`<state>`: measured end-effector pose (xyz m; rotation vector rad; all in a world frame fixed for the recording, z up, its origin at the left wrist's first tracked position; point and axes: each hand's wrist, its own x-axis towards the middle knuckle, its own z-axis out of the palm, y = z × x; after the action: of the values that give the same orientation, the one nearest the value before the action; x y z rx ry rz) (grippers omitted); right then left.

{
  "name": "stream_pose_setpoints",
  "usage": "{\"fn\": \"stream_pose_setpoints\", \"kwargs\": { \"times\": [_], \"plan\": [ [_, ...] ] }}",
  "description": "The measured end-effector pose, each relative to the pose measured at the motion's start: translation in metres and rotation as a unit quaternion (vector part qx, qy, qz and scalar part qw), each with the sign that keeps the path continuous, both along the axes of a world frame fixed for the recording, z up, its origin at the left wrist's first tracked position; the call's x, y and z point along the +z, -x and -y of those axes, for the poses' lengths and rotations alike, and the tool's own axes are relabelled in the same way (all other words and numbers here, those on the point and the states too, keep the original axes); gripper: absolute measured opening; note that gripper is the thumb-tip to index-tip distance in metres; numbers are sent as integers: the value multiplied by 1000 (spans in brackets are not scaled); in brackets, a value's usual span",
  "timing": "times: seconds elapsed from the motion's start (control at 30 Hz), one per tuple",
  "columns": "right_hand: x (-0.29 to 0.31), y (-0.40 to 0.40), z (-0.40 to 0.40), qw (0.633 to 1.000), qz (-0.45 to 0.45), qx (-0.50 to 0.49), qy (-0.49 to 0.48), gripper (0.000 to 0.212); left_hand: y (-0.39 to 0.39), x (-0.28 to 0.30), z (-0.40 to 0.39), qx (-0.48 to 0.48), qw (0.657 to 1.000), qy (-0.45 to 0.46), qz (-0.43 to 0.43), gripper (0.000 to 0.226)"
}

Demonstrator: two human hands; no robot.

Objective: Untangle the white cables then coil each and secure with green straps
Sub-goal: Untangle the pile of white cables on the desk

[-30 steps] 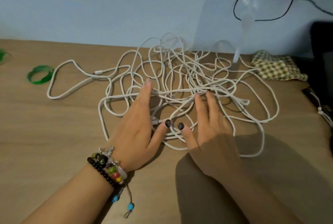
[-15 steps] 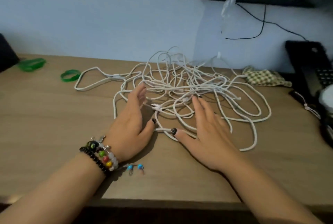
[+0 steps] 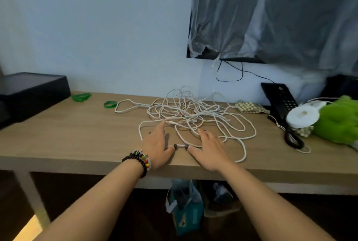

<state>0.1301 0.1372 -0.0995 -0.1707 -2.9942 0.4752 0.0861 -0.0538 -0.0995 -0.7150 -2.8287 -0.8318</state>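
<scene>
A loose tangle of white cables (image 3: 195, 116) is spread over the middle of the wooden desk (image 3: 67, 136). My left hand (image 3: 157, 144) lies flat on the desk at the tangle's near left edge, fingers straight, fingertips touching a strand. My right hand (image 3: 210, 147) lies flat beside it with straight fingers over the near loops. Both thumbs touch a short run of cable between them. Two green straps (image 3: 110, 104) (image 3: 81, 97) lie on the desk to the far left, apart from the cables.
A black box (image 3: 29, 93) stands at the left end. A black telephone (image 3: 280, 103), white tape rolls (image 3: 302, 115), a green plush (image 3: 341, 120) and a checked cloth (image 3: 249, 107) crowd the right end. A plastic-covered screen (image 3: 271, 14) hangs on the wall. Bags (image 3: 186, 207) sit under the desk.
The view has pulled back and tilted up, showing the desk's front edge and the wall. Both hands have slid back toward the near edge of the tangle and stay flat.
</scene>
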Motion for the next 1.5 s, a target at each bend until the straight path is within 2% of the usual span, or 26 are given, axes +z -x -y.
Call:
{"fn": "stream_pose_setpoints", "kwargs": {
  "times": [0.1,0.23,0.47,0.67,0.77,0.83,0.93,1.03,1.13,1.23,1.33,1.5],
  "plan": [
    [2,-7,2,1000,7,3,-24,79,-6,-1,1,7,1000,26,-17,87],
    [4,-18,5,999,13,17,-47,73,-13,-4,4,6,994,102,-36,83],
    [6,-23,4,995,57,26,-73,75,-7,-8,3,32,989,141,-3,85],
    [8,-3,-5,993,95,40,-61,77,12,-4,1,48,976,210,19,98],
    [6,13,-14,993,89,52,-57,79,28,-4,-2,74,965,250,9,108],
    [5,24,-20,994,72,59,-50,74,40,-6,-6,91,965,247,0,107],
    [2,40,-29,999,5,52,1,54,64,-9,-14,107,967,230,-6,101],
    [-2,55,-36,993,-98,59,40,28,88,-10,-21,99,975,198,-8,93],
    [-7,63,-40,982,-177,30,61,33,103,-9,-27,73,987,138,-31,68],
    [-7,61,-45,966,-244,-10,83,29,109,-9,-26,53,996,39,-65,62],
    [-7,59,-48,944,-295,-61,135,28,109,-10,-21,48,993,-68,-79,17],
    [-4,55,-59,898,-282,-188,281,26,113,-5,-19,117,967,-200,-110,25]
  ]
}}
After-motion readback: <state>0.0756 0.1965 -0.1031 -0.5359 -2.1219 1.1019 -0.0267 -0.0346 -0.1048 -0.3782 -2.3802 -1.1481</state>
